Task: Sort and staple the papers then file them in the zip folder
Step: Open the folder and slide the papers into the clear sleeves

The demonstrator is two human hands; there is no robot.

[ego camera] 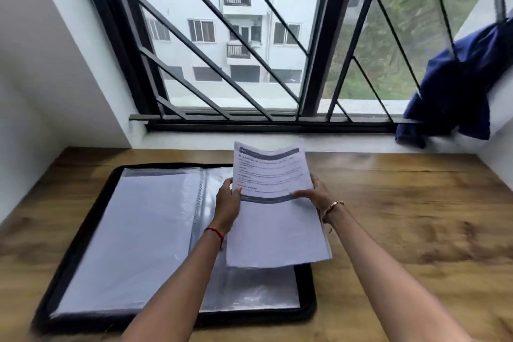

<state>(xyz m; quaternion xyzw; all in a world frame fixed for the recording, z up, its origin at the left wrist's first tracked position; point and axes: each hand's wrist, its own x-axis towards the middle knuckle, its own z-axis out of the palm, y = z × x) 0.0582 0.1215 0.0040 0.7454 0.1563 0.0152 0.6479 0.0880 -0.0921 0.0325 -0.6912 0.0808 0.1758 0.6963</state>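
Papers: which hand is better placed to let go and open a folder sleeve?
Left, probably. The left hand holds the papers by their left edge above the open folder, close to its clear sleeves. The right hand holds the right edge, out by the outer border, and could carry them alone.

Both hands hold papers above the open zip folder (print blurred).

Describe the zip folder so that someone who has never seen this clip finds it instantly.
On the wooden desk below the barred window, the zip folder lies open and flat on the left half. Its black zip border and clear sleeves set it apart from the printed papers held above it.
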